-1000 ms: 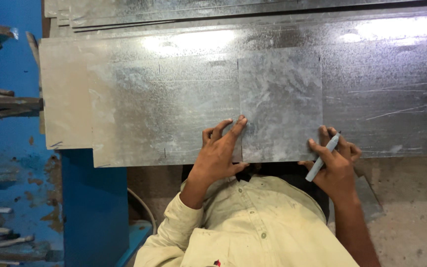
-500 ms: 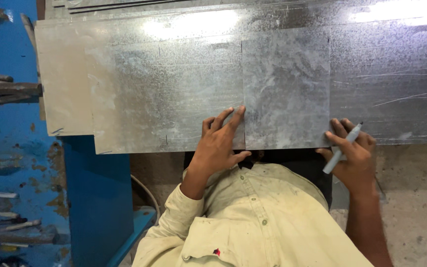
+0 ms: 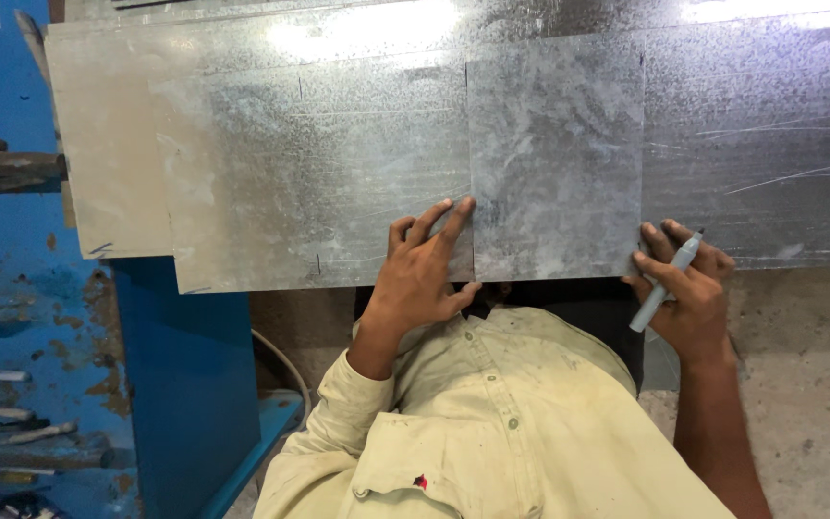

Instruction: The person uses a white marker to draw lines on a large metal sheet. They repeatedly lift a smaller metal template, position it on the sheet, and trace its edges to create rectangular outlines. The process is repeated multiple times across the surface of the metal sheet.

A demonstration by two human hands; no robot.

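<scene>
My left hand (image 3: 422, 271) presses flat on the near edge of a large galvanised metal sheet (image 3: 309, 173), fingers touching the left edge of a smaller square sheet piece (image 3: 555, 163) lying on top. My right hand (image 3: 686, 288) grips a grey marker pen (image 3: 663, 284), its tip pointing up and right, with fingertips at the square piece's lower right corner. Short pen marks show on the large sheet.
More metal sheets (image 3: 770, 144) extend right and behind, stacked with offset edges. A blue machine frame (image 3: 184, 384) with worn paint stands at left, with metal bars (image 3: 2, 173) sticking out. A concrete floor (image 3: 809, 384) lies below right.
My right hand with the pen has shifted from lower on the sheet edge to the square piece's lower right corner. My left hand stays pressed in place.
</scene>
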